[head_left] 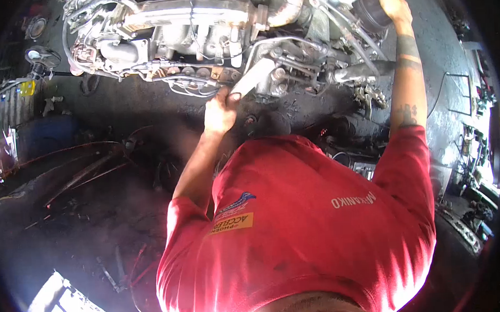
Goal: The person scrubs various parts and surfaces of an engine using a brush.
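Observation:
My left hand (220, 114) is closed around the lower end of a white, tube-shaped thing (254, 78), whose exact kind I cannot make out. It slants up to the right against the near side of a large engine (191, 16). At the upper right, my right hand (394, 6) grips the outer side of a dark cylindrical engine part (373, 12). The fingertips of that hand are partly hidden at the frame's top edge. Thin pipes and hoses run along the engine between my two hands.
A dark, greasy floor (68, 219) spreads to the left, with rods and wires on it. A bright slatted object (64, 303) lies at the lower left. Metal parts (459, 227) sit along the right side. A yellow item (28, 88) is at the far left.

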A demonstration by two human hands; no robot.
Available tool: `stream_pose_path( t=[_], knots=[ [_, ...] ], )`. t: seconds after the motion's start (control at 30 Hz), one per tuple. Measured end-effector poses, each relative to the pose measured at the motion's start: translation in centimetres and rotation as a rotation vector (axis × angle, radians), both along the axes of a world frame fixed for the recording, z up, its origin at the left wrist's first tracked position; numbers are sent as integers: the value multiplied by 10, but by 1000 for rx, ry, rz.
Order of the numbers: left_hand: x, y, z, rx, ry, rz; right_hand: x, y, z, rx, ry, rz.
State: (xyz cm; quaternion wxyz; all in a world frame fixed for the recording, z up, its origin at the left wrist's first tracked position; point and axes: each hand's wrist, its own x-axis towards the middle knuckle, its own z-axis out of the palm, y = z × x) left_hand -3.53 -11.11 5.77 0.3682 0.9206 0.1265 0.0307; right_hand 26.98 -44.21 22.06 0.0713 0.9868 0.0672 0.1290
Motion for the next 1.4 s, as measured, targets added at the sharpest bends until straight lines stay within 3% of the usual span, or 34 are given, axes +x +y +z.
stream_pose_path(
  t=[0.07,0.17,0.23,0.27,0.33,0.4,0.43,0.5,0.53,0.6,0.7,0.77,0.83,0.93,1.0,1.03,1.1,1.13,1.17,1.23,1.27,1.33,1.4],
  knots=[
    [-16,7,2,-97,-82,-16,-4,-2,1,-26,14,-11],
    [-45,-1,9,-383,-130,52,-9,8,6,277,17,-138],
    [-41,-12,-31,-573,-286,12,-13,9,4,288,-11,-128],
    [-28,-21,-26,-594,-233,40,-13,10,4,297,-41,-119],
    [6,-31,-16,-330,-190,105,-8,4,-3,302,-74,-112],
    [40,-36,4,-384,-224,169,11,-12,-12,26,5,-32],
    [53,-44,22,-503,-337,165,7,-8,-7,20,1,-30],
    [69,-42,26,-530,-290,48,-12,8,6,325,19,-142],
    [70,-40,29,-529,-302,43,-15,9,10,365,43,-121],
    [60,-33,37,-295,-36,84,-19,15,14,401,-1,-191],
    [30,-19,20,-543,36,167,4,-4,-4,419,12,-194],
    [37,-13,22,-560,61,213,24,-12,-8,418,-30,-157],
    [56,-15,40,-208,84,56,23,-12,-4,370,98,-145],
    [45,-2,-2,-382,85,83,9,-6,-3,441,86,-158],
    [30,-6,-5,-520,56,179,-3,3,2,468,-13,-153],
    [29,-6,-12,-689,84,205,-2,4,4,482,-22,-164],
    [44,-19,29,-462,25,119,3,3,2,399,59,-219],
    [56,-13,9,-334,-44,65,16,-9,-5,363,83,-184],
    [65,-7,21,-452,48,20,11,-10,-8,354,97,-187],
    [59,-2,35,-452,142,36,8,-8,-3,418,41,-114],
    [52,8,10,-423,79,40,13,-14,-7,414,53,-78],
    [34,21,9,-601,76,124,16,-12,-8,394,54,-140],
    [24,43,22,-283,103,154,5,-2,-1,386,58,-184]
  ],
)
